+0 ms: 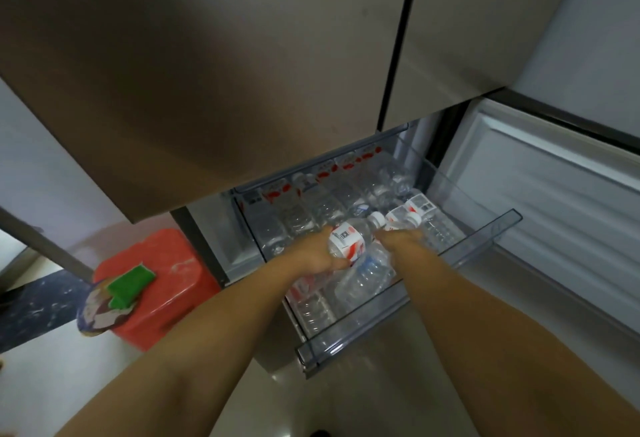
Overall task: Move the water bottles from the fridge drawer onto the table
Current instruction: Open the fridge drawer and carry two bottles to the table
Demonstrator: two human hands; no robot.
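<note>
Both arms reach down into the pulled-out fridge drawer (408, 301), which is full of clear water bottles lying on their sides, some in a row at the back and more piled near the front. The left hand (313, 256) is wrapped around one bottle (349, 240) at its label, with the white cap pointing up and away, so this bottle looks well held and a little raised above the others. The right hand (401, 239) is curled over a second bottle (403, 220) just beside the first one, close to its cap, but the fingers are hidden under the hand, so I cannot tell how tight that hold is. The table is not in view, so no bottle can be seen on it yet, and most of the job looks still to do. To do this step well, each hand should hold its bottle around the middle, not by the cap, because wet cold plastic can slip. Lift straight up so the bottles clear the drawer's tall front wall and do not knock the pile. A red stool (162, 284) stands to the left, so turn with care.
</note>
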